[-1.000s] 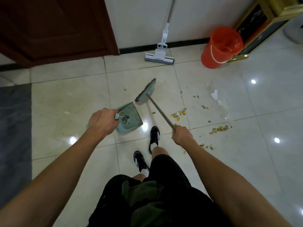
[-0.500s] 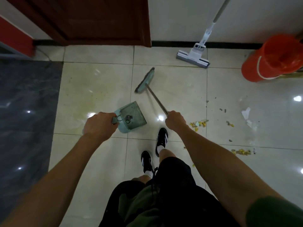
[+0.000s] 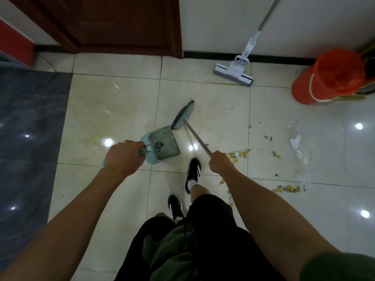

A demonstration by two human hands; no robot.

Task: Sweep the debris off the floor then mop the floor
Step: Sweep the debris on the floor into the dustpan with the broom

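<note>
My left hand (image 3: 124, 157) grips the handle of a pale green dustpan (image 3: 164, 143) whose mouth faces the floor ahead of my feet. My right hand (image 3: 220, 163) holds the thin metal handle of a broom; its green head (image 3: 183, 115) rests on the tile just beyond the dustpan's far corner. Yellow and dark debris (image 3: 237, 154) lies scattered on the cream tiles to the right of my right hand, with another small pile (image 3: 288, 188) further right and scraps of white paper (image 3: 295, 141). A white flat mop (image 3: 233, 73) leans on the wall.
An orange bucket (image 3: 322, 80) stands at the right by the wall. A dark wooden door (image 3: 121, 23) is straight ahead. A dark grey marble strip (image 3: 30, 126) runs along the left. My two black shoes (image 3: 194, 170) stand between the dustpan and the debris.
The view has turned left, so bucket and mop sit further right. The broom head has drawn back close to the dustpan's corner; both hands keep their grips.
</note>
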